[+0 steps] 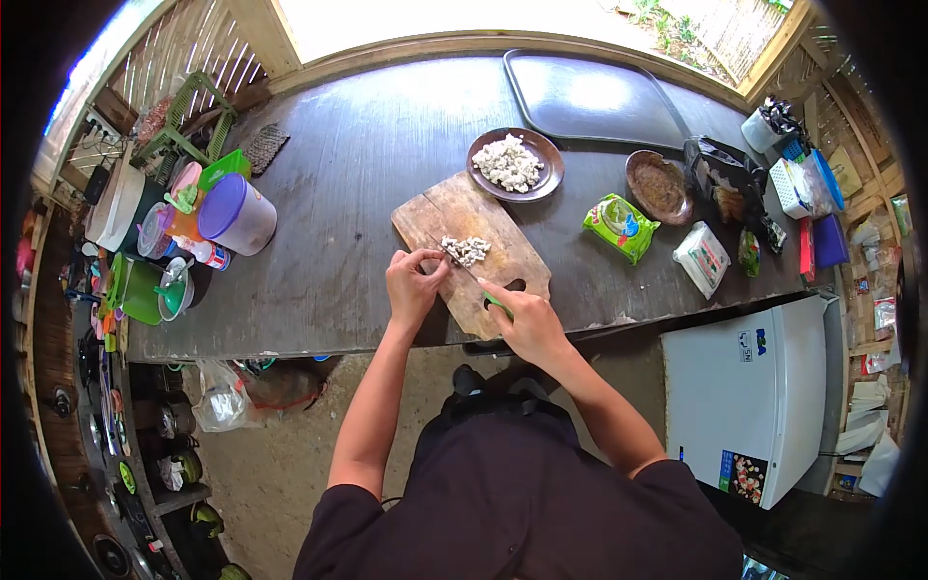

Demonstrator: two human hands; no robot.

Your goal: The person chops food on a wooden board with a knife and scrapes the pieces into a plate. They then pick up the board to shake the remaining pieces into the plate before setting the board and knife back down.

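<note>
A wooden cutting board (503, 246) lies at an angle near the table's front edge. On it is a small heap of chopped whitish pieces (470, 251), perhaps mushroom or tempeh. My right hand (530, 324) is closed around the green handle of a knife (495, 302), its blade pointing up and left toward the heap. Just left of the heap, the fingertips of my left hand (416, 282) are pinched together by the blade tip; what they hold is too small to make out. Past the board's far end, a brown plate (555, 184) carries more of the chopped pieces.
Right of the board are a green packet (621, 227), a white package (703, 259), a brown oval dish (659, 186) and a black plastic bag (720, 174). A dark tray (590, 94) lies behind. Purple-lidded tub (237, 215) and other containers stand left. A white freezer (739, 387) is below right.
</note>
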